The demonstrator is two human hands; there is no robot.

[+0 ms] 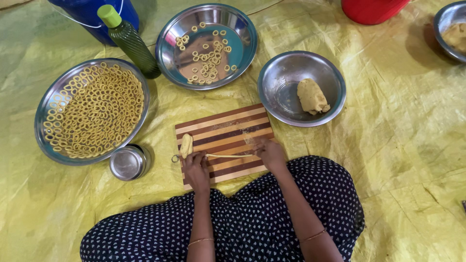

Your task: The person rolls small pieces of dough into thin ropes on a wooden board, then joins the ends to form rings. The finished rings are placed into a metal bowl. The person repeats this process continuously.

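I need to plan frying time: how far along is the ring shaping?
Done: the large plate is packed with dough rings; a second plate holds a few. In hand: left hand and right hand roll a thin dough rope. Left: the dough lump.

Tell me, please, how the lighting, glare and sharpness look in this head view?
Head view: soft, even light with faint shadows; glare streaks the steel plates and the bowl; the yellow sheet shines in its creases; the board, both hands, left and right, and the dough rope are fairly sharp; edges bend slightly.
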